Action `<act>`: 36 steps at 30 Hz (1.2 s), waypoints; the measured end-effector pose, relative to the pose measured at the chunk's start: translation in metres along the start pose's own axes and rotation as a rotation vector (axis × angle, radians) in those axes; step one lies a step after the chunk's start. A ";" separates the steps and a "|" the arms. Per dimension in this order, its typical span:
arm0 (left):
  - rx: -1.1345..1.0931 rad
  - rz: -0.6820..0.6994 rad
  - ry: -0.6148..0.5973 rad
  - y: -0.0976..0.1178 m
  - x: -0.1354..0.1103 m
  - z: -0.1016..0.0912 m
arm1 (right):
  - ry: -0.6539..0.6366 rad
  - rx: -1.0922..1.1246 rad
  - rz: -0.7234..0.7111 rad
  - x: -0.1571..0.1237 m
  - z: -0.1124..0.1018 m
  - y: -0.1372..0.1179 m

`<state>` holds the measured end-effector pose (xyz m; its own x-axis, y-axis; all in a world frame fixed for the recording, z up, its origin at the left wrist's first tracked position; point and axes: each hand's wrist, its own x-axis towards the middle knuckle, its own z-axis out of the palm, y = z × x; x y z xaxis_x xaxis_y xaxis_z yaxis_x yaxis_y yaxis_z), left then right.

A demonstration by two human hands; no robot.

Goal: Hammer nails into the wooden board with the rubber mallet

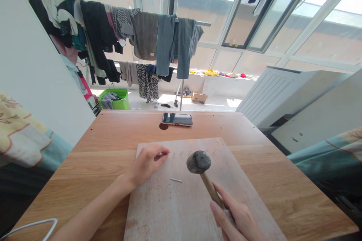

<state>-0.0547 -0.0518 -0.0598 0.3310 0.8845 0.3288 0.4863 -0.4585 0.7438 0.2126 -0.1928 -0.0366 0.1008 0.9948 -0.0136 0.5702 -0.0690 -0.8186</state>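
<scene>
My right hand (236, 214) is wrapped round the wooden handle of a rubber mallet (198, 162), whose dark head hangs over the board. On the table lies a pale wooden board (169, 211), with several thin nails (181, 154) standing upright in a row near its far edge. At the left end of that row is my left hand (151, 160), thumb and fingertips pinched together close to the board. Whatever sits between those fingertips is too small or hidden to make out. A loose nail (176, 180) lies flat on the board between my hands.
Beyond the board, a phone (177, 119) lies beside a round hole (163, 126) in the wooden table (98, 165). A white cable (36, 224) crosses the near left corner. Behind stand hanging laundry (145, 34), a green basket (123, 99) and a white panelled unit (277, 94).
</scene>
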 end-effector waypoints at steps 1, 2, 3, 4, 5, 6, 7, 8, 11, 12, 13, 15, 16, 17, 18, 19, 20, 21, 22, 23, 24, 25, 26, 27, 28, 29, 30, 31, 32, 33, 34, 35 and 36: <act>-0.004 -0.004 0.003 -0.001 0.000 0.000 | -0.010 0.010 0.013 0.002 0.001 -0.001; -0.007 -0.011 0.005 -0.002 0.000 0.001 | -0.032 0.022 0.030 0.004 0.003 -0.003; -0.008 -0.019 0.006 -0.003 0.001 0.001 | -0.065 0.038 0.051 0.007 0.005 -0.007; -0.008 -0.028 0.006 -0.004 0.001 0.001 | -0.108 0.057 0.067 0.010 0.007 -0.011; -0.006 -0.036 0.004 -0.005 0.001 0.001 | -0.154 0.079 0.076 0.014 0.009 -0.016; -0.003 -0.043 0.005 -0.005 0.002 0.001 | -0.196 0.102 0.076 0.018 0.012 -0.022; -0.002 -0.049 0.006 -0.005 0.002 0.001 | -0.231 0.123 0.068 0.022 0.014 -0.028; -0.004 -0.053 0.007 -0.004 0.003 0.001 | -0.256 0.137 0.057 0.026 0.017 -0.034; -0.029 -0.059 0.006 -0.001 0.005 0.001 | -0.302 0.136 0.031 0.035 0.024 -0.050; -0.039 -0.056 0.006 0.001 0.006 0.001 | -0.317 0.126 0.019 0.037 0.026 -0.053; -0.047 -0.055 0.004 0.002 0.007 0.001 | -0.327 0.113 0.005 0.038 0.028 -0.056; -0.055 -0.050 0.006 0.004 0.007 0.000 | -0.338 0.088 -0.017 0.040 0.031 -0.059; -0.056 -0.048 0.009 0.004 0.007 0.000 | -0.337 0.079 -0.020 0.041 0.032 -0.059; -0.056 -0.046 0.013 0.004 0.007 0.000 | -0.334 0.075 -0.019 0.041 0.033 -0.059; -0.057 -0.046 0.014 0.003 0.007 0.000 | -0.330 0.075 -0.018 0.042 0.034 -0.059; -0.060 -0.045 0.017 0.002 0.006 0.001 | -0.329 0.079 -0.016 0.042 0.034 -0.058; -0.066 -0.044 0.020 0.001 0.006 0.001 | -0.330 0.083 -0.014 0.042 0.035 -0.057; -0.073 -0.044 0.021 0.001 0.006 0.001 | -0.329 0.087 -0.013 0.043 0.035 -0.056; -0.080 -0.044 0.021 0.000 0.006 0.001 | -0.331 0.086 -0.012 0.043 0.035 -0.055; -0.085 -0.041 0.022 0.000 0.006 0.002 | -0.335 0.082 -0.010 0.043 0.036 -0.055; -0.088 -0.038 0.023 -0.001 0.006 0.002 | -0.341 0.077 -0.007 0.043 0.036 -0.054; -0.085 -0.035 0.023 -0.001 0.006 0.002 | -0.348 0.071 -0.006 0.043 0.036 -0.054; -0.079 -0.034 0.020 0.000 0.006 0.002 | -0.354 0.065 -0.012 0.043 0.036 -0.055; -0.070 -0.030 0.014 0.000 0.006 0.002 | -0.359 0.059 -0.019 0.043 0.037 -0.055; -0.060 -0.022 0.005 -0.001 0.006 0.002 | -0.362 0.053 -0.025 0.043 0.037 -0.055; -0.045 -0.011 -0.005 -0.001 0.006 0.002 | -0.357 0.048 -0.026 0.042 0.037 -0.055; -0.024 0.001 -0.011 -0.001 0.006 0.001 | -0.348 0.043 -0.020 0.041 0.036 -0.054; 0.005 0.010 -0.013 -0.001 0.004 0.000 | -0.336 0.042 -0.008 0.040 0.035 -0.053; 0.043 0.015 -0.009 0.000 0.002 -0.003 | -0.320 0.044 0.009 0.038 0.034 -0.050; 0.089 0.020 0.002 0.001 0.000 -0.005 | -0.302 0.050 0.026 0.036 0.032 -0.046; 0.140 0.035 0.007 0.004 -0.003 -0.008 | -0.278 0.058 0.037 0.034 0.029 -0.040; 0.195 0.070 -0.003 0.009 -0.007 -0.011 | -0.252 0.065 0.045 0.030 0.025 -0.035; 0.252 0.132 -0.035 0.014 -0.012 -0.013 | -0.220 0.070 0.049 0.027 0.022 -0.028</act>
<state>-0.0621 -0.0676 -0.0454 0.4305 0.8139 0.3901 0.6211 -0.5808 0.5263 0.1814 -0.1623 -0.0261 -0.0576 0.9833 -0.1728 0.5105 -0.1198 -0.8515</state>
